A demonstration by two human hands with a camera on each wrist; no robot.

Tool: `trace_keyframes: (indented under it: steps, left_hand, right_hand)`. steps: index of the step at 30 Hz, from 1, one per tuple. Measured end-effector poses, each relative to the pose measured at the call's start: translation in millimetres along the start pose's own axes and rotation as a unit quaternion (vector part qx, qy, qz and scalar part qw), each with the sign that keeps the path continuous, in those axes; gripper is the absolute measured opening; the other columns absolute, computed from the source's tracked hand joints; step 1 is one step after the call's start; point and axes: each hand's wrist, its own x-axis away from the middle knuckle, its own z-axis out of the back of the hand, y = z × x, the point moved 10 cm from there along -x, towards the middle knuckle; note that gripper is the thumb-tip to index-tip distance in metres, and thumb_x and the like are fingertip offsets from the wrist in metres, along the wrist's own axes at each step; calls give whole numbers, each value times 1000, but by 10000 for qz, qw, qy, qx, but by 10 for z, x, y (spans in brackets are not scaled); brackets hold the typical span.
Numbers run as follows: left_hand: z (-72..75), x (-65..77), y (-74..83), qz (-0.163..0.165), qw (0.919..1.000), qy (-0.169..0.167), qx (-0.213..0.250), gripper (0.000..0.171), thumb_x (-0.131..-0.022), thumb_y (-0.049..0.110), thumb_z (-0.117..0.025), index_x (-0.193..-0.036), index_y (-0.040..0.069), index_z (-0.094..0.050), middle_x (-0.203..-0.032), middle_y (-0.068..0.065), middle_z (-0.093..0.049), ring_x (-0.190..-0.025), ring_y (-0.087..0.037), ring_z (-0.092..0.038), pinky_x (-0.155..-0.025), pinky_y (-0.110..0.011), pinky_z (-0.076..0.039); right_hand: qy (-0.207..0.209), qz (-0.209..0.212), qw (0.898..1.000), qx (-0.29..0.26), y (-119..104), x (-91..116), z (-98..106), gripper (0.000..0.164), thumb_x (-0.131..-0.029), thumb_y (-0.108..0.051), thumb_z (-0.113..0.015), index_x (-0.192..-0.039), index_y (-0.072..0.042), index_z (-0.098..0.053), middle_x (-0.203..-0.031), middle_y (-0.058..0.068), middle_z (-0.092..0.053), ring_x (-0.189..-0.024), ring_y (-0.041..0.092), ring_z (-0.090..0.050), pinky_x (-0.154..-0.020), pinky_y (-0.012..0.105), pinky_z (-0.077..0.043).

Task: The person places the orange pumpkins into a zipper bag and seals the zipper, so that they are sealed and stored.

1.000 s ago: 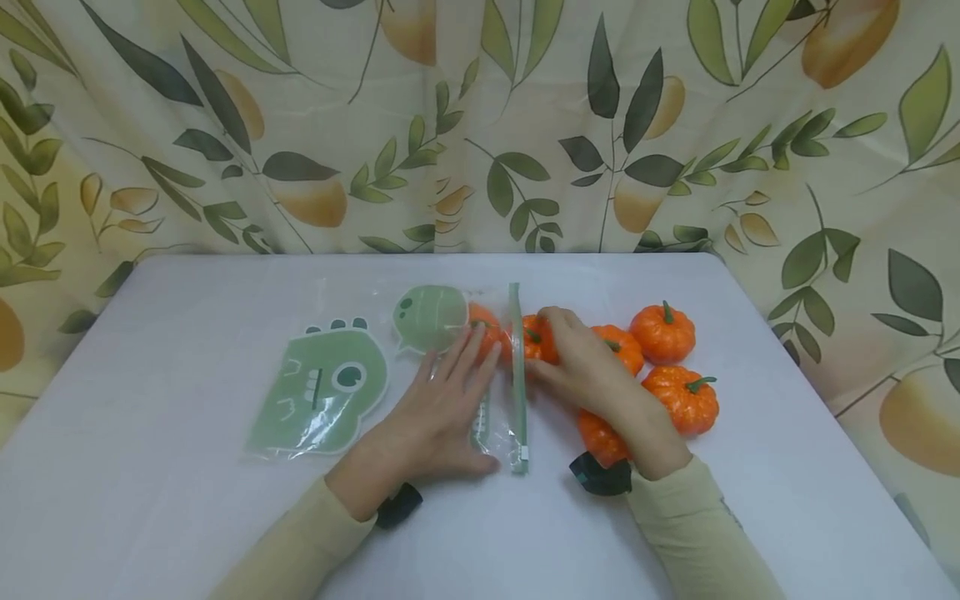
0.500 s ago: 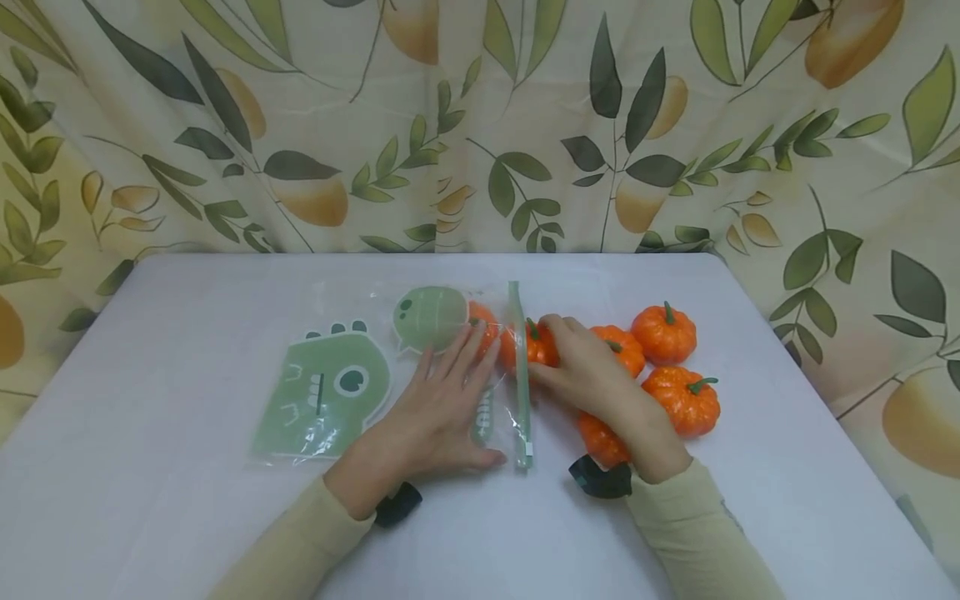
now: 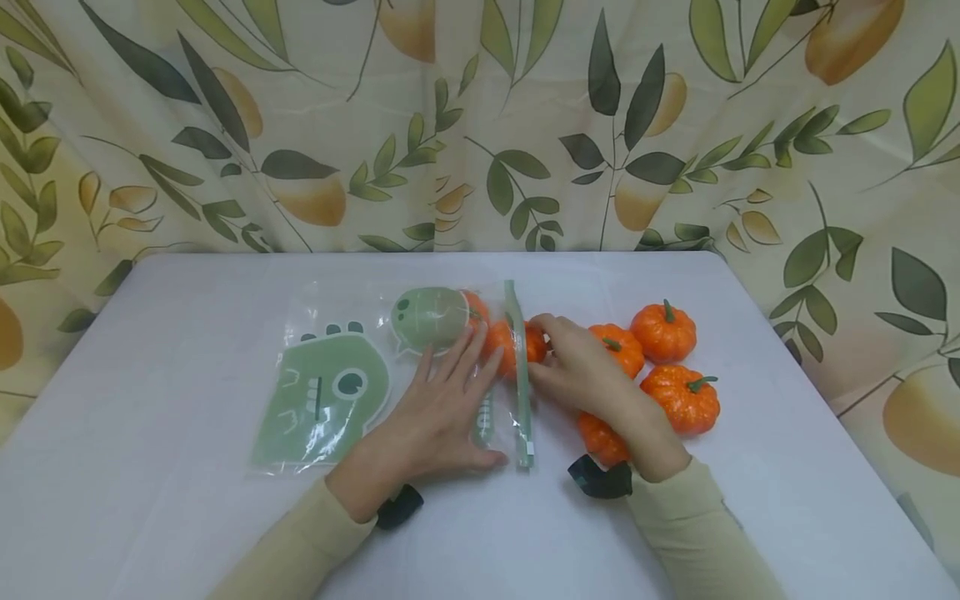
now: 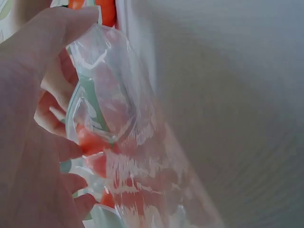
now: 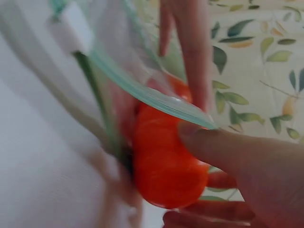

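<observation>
A clear zip bag (image 3: 307, 417) with a green dinosaur print lies on the table. My left hand (image 3: 438, 412) rests on it, fingers spread. At its right end runs the green zip strip (image 3: 522, 408), and in the right wrist view the bag's mouth gapes around an orange toy pumpkin (image 5: 166, 161). My right hand (image 3: 585, 371) grips this pumpkin from the right, thumb near the bag's rim; it is partly inside the bag. Another pumpkin (image 3: 475, 308) sits deeper inside, partly hidden by the print and my left fingers. The left wrist view shows crinkled film beside my left thumb (image 4: 76, 23).
To the right of the bag several more pumpkins stand: one at the back (image 3: 663, 333), one in front of it (image 3: 682, 400), others partly hidden by my right hand and wrist. The white table (image 3: 150, 400) ends at a leaf-patterned curtain (image 3: 375, 125).
My right hand has pushed the gripped pumpkin left, past the zip strip into the bag. The pumpkin deeper inside has shifted slightly left. My left hand has stayed nearly in place.
</observation>
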Motion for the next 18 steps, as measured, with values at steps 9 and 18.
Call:
trace_keyframes:
  steps: [9,18]
  left_hand:
    - [-66,-7,30,-94,9996,-220,-148,116,-77,70,-66,-161,20,-4,-169,-5,8,-156,-25,8,-121,-64,-10]
    - [-58,-5,20,-96,9995,-210,-216,111,-79,67,-65,-161,17,-9,-169,-8,4,-156,-27,3,-121,-63,-12]
  right_hand:
    - [340,-211,9991,152,22,-24,-5,29,-91,-26,-69,-104,-6,-51,-93,10,-55,-76,24,-53,-67,29,-51]
    - [120,143,9998,-37,9,-14,-57,10,-92,-10,-63,-100,-7,-57,-115,16,-58,-97,29,-59,-89,44,-57]
